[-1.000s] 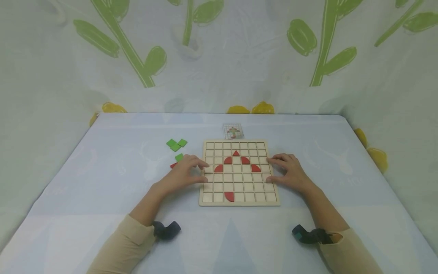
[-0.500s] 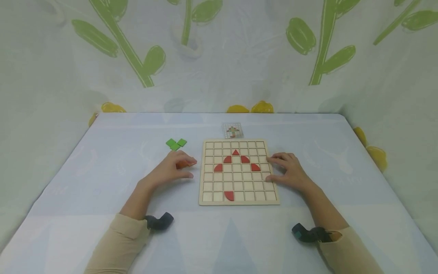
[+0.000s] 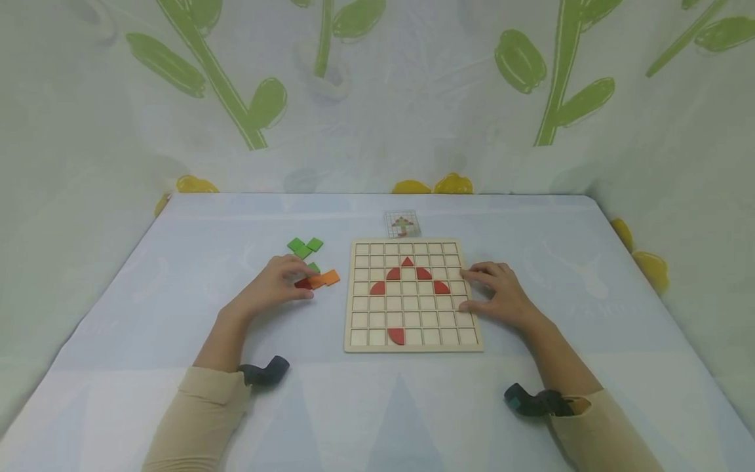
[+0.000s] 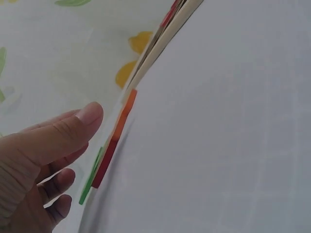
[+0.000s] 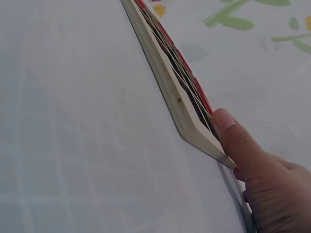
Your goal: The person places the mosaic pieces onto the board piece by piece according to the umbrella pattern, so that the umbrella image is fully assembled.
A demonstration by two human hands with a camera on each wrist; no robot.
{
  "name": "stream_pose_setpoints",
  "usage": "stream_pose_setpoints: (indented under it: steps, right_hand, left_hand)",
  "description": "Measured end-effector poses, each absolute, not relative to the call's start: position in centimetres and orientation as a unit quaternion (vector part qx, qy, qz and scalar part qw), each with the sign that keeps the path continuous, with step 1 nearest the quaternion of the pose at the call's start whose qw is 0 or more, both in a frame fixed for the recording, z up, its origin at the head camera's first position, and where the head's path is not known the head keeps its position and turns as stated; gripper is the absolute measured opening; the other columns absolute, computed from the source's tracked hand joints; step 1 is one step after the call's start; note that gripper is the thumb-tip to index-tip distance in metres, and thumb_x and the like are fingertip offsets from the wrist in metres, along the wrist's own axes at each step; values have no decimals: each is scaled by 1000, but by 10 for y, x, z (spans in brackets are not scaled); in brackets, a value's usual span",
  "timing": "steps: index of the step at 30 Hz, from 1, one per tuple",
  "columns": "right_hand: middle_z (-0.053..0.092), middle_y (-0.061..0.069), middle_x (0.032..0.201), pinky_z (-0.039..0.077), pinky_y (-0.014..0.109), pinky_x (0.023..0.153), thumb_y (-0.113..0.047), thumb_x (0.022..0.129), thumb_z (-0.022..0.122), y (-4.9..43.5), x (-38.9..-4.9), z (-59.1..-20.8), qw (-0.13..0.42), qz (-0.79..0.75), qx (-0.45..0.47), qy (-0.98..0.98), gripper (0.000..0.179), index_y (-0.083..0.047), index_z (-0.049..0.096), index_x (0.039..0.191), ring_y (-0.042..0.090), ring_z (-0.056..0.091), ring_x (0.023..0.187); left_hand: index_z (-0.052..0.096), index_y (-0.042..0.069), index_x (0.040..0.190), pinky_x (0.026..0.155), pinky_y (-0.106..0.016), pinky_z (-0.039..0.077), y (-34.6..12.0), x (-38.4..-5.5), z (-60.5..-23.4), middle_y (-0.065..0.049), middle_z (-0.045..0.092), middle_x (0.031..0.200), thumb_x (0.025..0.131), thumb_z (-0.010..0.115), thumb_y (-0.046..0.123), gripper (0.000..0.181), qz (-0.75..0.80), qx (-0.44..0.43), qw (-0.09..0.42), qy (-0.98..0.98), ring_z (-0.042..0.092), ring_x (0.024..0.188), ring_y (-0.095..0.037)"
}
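My left hand (image 3: 272, 283) hovers at a small pile of tiles left of the wooden grid board (image 3: 376, 321). Its thumb and fingers stand apart around a red tile (image 3: 303, 284), with orange tiles (image 3: 332, 277) and a green tile (image 3: 314, 267) beside it. In the left wrist view, the thumb (image 4: 90, 114) is clear of these tiles. My right hand (image 3: 500, 296) rests on the board's right edge, thumb and fingertips spread along it. Set in the grid are a red triangle (image 3: 407, 262) and several red quarter-circle pieces (image 3: 396, 336).
Behind the board lies a small pattern card (image 3: 402, 224) showing a coloured figure on a grid. Several green square tiles (image 3: 303, 251) lie loose to the left of the board. A white cloth with printed leaves hangs behind the table (image 3: 377, 406).
My left hand has moved left from the board's left edge to the loose tiles, and orange tiles now show beside the red one. My right hand stays on the board.
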State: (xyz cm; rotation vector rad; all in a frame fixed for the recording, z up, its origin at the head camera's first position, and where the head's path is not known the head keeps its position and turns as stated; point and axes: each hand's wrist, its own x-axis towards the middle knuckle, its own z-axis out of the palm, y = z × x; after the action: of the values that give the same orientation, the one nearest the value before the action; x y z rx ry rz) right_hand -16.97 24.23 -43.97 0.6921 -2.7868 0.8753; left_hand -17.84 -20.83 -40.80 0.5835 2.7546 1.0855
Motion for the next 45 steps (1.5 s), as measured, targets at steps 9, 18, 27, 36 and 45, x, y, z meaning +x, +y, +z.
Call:
stream_pose_setpoints:
  steps: [9, 18, 27, 36, 45]
  right_hand:
    - [54, 15, 122, 33, 52, 93, -32, 70, 82, 241, -169, -436, 58, 289, 230, -928, 64, -5, 61, 124, 33, 41, 114]
    - [54, 15, 122, 33, 52, 93, -32, 70, 82, 241, -168, -435, 55, 290, 223, -929, 65, -5, 61, 125, 33, 41, 114]
    - [54, 16, 122, 33, 53, 93, -30, 68, 83, 242, -169, -438, 63, 293, 225, -927, 66, -5, 61, 124, 34, 41, 114]
    - [54, 15, 121, 33, 52, 92, -30, 68, 83, 241, -168, -437, 67, 296, 230, -925, 65, -5, 62, 124, 33, 41, 113]
    - [55, 15, 120, 33, 52, 92, -30, 68, 83, 243, -170, -440, 72, 297, 234, -923, 64, -5, 62, 123, 33, 42, 113]
  left_hand:
    - [66, 8, 115, 99, -48, 36, -225, -178, -411, -10, 62, 115, 80, 74, 15, 37, 357, 140, 99, 918, 48, 113, -28]
    - [66, 11, 112, 79, -34, 39, -224, -176, -412, -3, 61, 94, 79, 74, 15, 34, 355, 120, 123, 919, 47, 90, -21]
    - [68, 12, 107, 74, -33, 43, -224, -174, -405, -1, 63, 90, 79, 74, 13, 29, 348, 134, 170, 912, 52, 85, -20]
    - [68, 13, 99, 72, -32, 43, -220, -174, -406, -1, 58, 82, 78, 76, 16, 23, 337, 140, 162, 917, 51, 81, -19]
    - [70, 18, 93, 68, -31, 40, -214, -172, -409, 0, 55, 77, 73, 81, 25, 24, 330, 144, 136, 923, 49, 78, -19]
